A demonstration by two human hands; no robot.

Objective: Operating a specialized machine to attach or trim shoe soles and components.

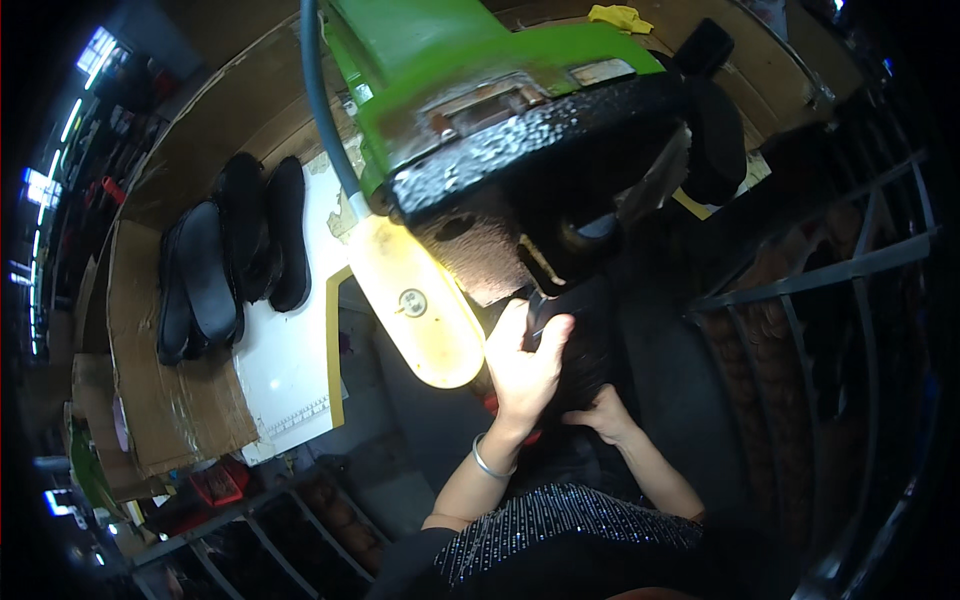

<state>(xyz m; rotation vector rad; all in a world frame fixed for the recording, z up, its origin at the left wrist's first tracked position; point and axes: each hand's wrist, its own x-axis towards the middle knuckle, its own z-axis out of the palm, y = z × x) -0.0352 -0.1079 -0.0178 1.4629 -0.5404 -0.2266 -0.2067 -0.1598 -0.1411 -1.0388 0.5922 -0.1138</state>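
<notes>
A large green machine (450, 75) with a worn, paint-chipped dark front edge stands right before me. Under its head, my left hand (525, 365) grips a black piece (585, 345), its thumb lifted to one side and its fingertips close below a metal guide (542, 265). Lower and to the right, my right hand (605, 415) closes on the same dark piece; most of its fingers are hidden. The piece blends into the shadow, so I cannot tell its exact kind. A pale yellow lamp (415, 300) hangs just left of my left hand.
Several black shoe soles (215, 265) lie on the white tabletop (290, 375) at the left, inside a cardboard surround (175, 425). More black soles (715, 140) stand at the far right. Metal racks (820, 275) rise at the right. A yellow cloth (622, 18) lies at the back.
</notes>
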